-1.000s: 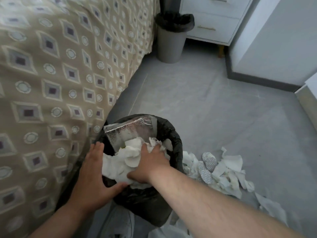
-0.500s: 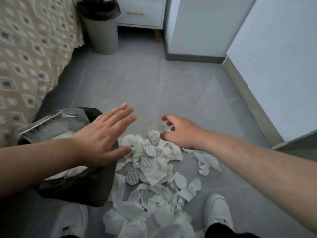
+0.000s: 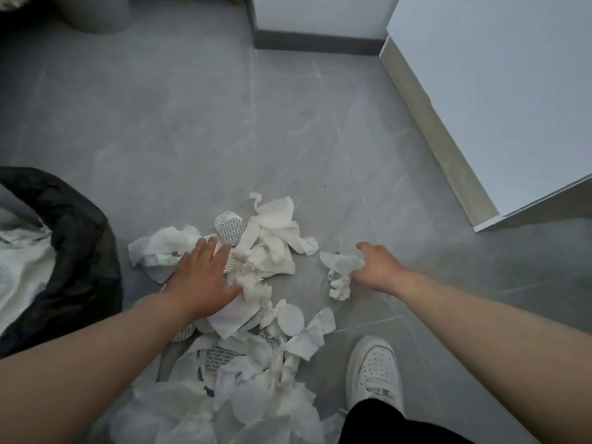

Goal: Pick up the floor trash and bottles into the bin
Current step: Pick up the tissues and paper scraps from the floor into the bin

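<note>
White tissue scraps (image 3: 272,248) heaped on the grey tiled floor (image 3: 192,123), with round printed pads (image 3: 230,231) mixed in among the crumpled pieces; heap running from mid-floor down to the near edge of the view, between the bin and a white sneaker (image 3: 374,368). Left hand (image 3: 201,280) pressed palm-down on the left part of the heap, fingers spread apart and flat, thumb stretched out to the right against a wad of tissue, nothing clasped. Right hand (image 3: 376,267) low at the right fringe of the heap, fingers curled loosely inward beside a small separate clump of torn tissue (image 3: 339,274); touching that clump at the fingertips, though whether actually pinching it cannot be told from here. Both forearms bare, reaching in from the near edge. Bin with black liner (image 3: 80,251) at the left edge of the floor, just beside the heap, already holding white paper and a crinkled silvery sheet, only partly in view. Second grey bin (image 3: 96,14) at the far left edge, well apart from everything else, cut off by the top of the view. White cabinet side (image 3: 496,91) with a pale beige edge strip standing along the right side of the floor; white wall with a dark skirting strip (image 3: 320,43) along the far edge. Black trouser leg above the sneaker at the near right. No bottles visible among the scraps.
</note>
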A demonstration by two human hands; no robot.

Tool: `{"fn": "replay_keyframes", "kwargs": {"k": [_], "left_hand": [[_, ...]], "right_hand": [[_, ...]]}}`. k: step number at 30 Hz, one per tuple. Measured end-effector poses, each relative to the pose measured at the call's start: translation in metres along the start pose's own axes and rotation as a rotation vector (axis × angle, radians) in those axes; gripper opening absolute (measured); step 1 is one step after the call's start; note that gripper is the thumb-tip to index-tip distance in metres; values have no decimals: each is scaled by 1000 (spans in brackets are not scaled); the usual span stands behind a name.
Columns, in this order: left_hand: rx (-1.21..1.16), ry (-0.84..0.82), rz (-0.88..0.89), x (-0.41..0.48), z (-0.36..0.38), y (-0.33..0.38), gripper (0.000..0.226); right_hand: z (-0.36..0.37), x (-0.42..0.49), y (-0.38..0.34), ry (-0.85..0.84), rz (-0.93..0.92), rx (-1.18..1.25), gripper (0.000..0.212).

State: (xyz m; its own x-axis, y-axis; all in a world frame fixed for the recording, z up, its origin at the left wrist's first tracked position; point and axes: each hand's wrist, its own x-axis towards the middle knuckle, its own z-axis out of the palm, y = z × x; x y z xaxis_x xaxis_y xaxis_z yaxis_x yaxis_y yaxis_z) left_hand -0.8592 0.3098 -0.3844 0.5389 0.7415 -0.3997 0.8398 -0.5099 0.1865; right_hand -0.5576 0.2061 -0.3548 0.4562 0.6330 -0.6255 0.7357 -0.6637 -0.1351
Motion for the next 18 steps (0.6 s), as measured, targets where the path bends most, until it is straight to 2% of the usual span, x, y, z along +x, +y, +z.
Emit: {"fn": "replay_keyframes", "kwargs": {"k": [2,5,8,12,15,18], "left_hand": [[1,-28,-53,11,9,-4,99],[-111,-89,-124,24,14,-8,117],[-197,-178,-178,30,15,-11,124],[-126,-228,-153,21,26,-5,105],[-119,-159,-124,12,30,-2,81],[-191,-116,-110,7,29,1,67]], "right_hand": [[15,16,5,-42,33,-24,95],[39,28,-4,-64,35,-134,104],[59,23,-11,-31,15,-147,93],[83,0,-18,82,-173,-133,54],[100,-14,-25,96,-260,-120,44],[105,-18,-30,115,-248,17,36]]}}
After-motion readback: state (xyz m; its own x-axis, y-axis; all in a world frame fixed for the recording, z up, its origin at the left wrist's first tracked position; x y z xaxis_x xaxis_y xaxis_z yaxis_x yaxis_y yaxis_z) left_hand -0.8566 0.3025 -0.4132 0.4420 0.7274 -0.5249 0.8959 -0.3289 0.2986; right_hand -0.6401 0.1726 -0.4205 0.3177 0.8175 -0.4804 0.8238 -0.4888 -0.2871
